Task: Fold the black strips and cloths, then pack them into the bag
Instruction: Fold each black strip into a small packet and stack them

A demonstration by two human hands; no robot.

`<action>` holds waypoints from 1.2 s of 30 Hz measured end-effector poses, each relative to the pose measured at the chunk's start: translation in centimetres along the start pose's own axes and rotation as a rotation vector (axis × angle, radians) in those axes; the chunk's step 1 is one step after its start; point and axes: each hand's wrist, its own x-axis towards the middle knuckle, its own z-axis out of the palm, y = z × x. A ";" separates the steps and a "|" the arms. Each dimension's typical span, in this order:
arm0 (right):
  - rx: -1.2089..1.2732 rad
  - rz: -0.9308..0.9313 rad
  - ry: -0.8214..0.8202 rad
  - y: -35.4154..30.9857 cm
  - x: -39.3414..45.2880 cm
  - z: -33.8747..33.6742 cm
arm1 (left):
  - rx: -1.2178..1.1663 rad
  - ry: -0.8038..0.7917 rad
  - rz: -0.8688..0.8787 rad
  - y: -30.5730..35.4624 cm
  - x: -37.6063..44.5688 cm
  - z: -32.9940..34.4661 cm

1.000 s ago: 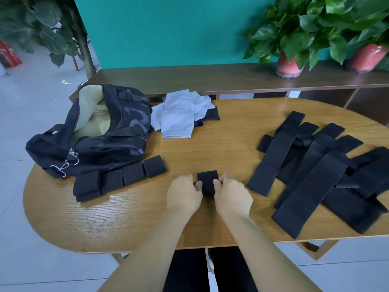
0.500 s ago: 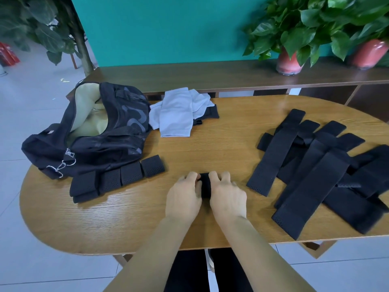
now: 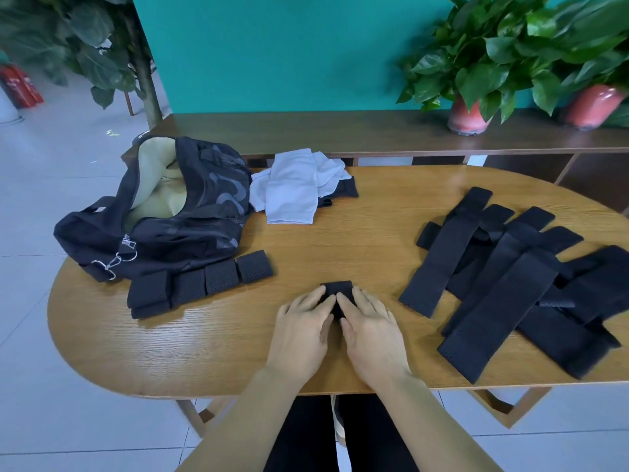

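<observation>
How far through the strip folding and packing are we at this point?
Early. Done: four folded strips sit in a row beside the open bag, not yet inside. In hand: left hand and right hand press flat on another folded strip. Left: the pile of unfolded strips, the light cloths behind, and all the packing.

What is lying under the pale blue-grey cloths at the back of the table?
A black fabric piece pokes out from beneath the pale blue-grey cloths on their right side, on the oval wooden table. The cloths cover the rest, so its full shape and anything else below cannot be seen.
</observation>
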 end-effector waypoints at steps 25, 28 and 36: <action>0.480 -0.184 -0.008 -16.8 6.4 2.9 | 0.282 0.451 -0.227 -12.6 -2.5 -10.3; 0.436 -0.189 -0.092 -18.6 7.6 3.4 | 0.348 0.461 -0.233 -14.7 -2.3 -10.8; 0.153 -0.348 -0.042 -18.7 8.2 6.9 | 0.201 0.304 -0.258 -18.5 -3.7 -10.2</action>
